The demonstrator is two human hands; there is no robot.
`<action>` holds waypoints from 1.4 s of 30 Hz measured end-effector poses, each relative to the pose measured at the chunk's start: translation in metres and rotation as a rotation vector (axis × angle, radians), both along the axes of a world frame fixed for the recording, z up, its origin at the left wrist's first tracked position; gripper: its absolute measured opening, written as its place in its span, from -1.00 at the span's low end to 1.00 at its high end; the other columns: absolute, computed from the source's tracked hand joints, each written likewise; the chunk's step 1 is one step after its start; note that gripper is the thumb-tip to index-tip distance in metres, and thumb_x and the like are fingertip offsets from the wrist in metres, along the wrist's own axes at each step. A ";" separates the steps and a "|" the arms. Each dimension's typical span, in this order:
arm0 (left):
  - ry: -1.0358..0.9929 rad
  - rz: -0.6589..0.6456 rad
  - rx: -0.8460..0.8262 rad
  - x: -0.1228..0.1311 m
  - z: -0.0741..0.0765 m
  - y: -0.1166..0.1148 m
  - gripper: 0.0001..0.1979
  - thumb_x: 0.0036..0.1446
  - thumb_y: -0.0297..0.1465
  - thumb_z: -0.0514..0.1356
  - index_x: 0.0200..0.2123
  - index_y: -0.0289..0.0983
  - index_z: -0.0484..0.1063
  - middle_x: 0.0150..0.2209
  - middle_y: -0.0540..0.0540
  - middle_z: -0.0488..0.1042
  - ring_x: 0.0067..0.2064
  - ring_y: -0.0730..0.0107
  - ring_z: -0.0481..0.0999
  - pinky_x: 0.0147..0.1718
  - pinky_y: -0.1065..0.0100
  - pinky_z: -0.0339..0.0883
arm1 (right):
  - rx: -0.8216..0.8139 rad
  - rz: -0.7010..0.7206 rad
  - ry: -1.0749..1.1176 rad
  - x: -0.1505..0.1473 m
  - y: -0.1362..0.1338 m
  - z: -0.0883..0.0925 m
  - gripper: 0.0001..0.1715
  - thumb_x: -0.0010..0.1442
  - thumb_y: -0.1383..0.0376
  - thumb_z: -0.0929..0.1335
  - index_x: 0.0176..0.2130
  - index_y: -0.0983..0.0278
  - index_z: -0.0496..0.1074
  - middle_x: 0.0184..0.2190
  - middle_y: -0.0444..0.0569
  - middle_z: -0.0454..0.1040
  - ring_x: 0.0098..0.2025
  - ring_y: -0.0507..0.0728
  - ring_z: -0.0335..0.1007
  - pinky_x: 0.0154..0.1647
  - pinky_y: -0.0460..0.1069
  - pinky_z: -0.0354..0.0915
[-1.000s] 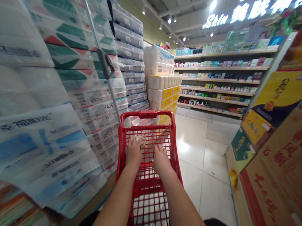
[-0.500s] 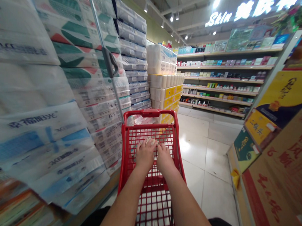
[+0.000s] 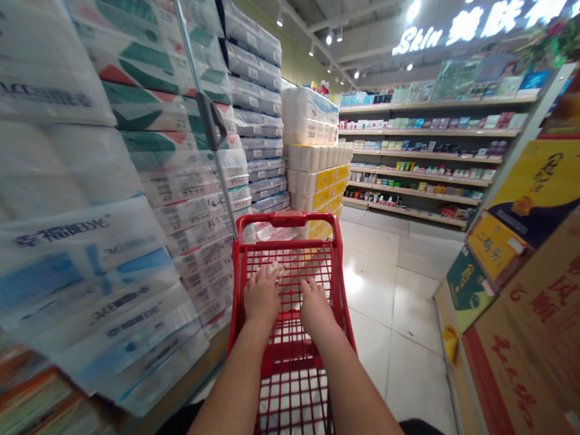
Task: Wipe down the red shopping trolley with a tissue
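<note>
A red plastic shopping cart (image 3: pixel 338 229) with a mesh panel and a handle bar stands right in front of me. My left hand (image 3: pixel 262 298) lies over the left part of the mesh, its fingers closed on a crumpled whitish wad that looks like tissue (image 3: pixel 277 269). Part of the wad sticks out past the fingertips. To the right, apart from it, my right hand (image 3: pixel 315 305) is at the middle of the mesh, fingers slightly bent and a little apart, with nothing visible in them.
Tall stacks of packaged paper (image 3: pixel 150 115) line the left side, with a metal pole (image 3: pixel 186 52) before them. Toilet roll packs (image 3: pixel 316 158) stand ahead. Cardboard cartons (image 3: pixel 534 356) border the right. Tiled floor (image 3: pixel 377 298) leads to shelves of cosmetics (image 3: pixel 433 131).
My hands have moved apart. The left one has shifted left across the mesh with the whitish wad, while the right one has stayed nearly in place.
</note>
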State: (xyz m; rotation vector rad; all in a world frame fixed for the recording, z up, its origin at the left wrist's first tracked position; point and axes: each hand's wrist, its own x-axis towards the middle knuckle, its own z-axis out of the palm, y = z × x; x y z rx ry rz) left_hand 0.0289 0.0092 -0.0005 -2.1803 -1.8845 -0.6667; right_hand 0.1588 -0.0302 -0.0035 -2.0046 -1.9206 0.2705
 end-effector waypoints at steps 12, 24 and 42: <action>0.017 -0.012 -0.063 0.010 -0.001 -0.003 -0.52 0.22 -0.46 0.03 0.18 -0.01 0.32 0.28 -0.07 0.22 0.23 0.09 0.21 0.12 0.00 0.18 | 0.012 -0.009 -0.021 -0.005 0.004 -0.003 -0.37 0.29 0.34 0.19 0.32 0.33 0.12 0.33 0.19 0.07 0.30 0.31 0.01 0.24 0.11 0.02; -0.007 -0.013 -0.109 0.011 -0.001 -0.004 -0.47 0.21 -0.48 0.04 0.21 0.05 0.26 0.31 0.00 0.19 0.24 0.05 0.20 0.10 -0.05 0.20 | 0.021 0.010 -0.061 -0.008 0.001 0.000 -0.30 0.19 0.46 0.22 0.30 0.31 0.14 0.32 0.14 0.09 0.32 0.29 -0.04 0.26 0.13 -0.01; 0.021 -0.138 -0.093 0.013 -0.003 -0.006 -0.49 0.20 -0.53 -0.02 0.14 -0.01 0.37 0.29 0.03 0.21 0.18 0.09 0.22 0.05 0.06 0.28 | 0.016 0.040 -0.053 -0.006 0.002 0.000 -0.31 0.20 0.48 0.20 0.30 0.30 0.14 0.31 0.13 0.11 0.34 0.27 -0.05 0.28 0.11 -0.02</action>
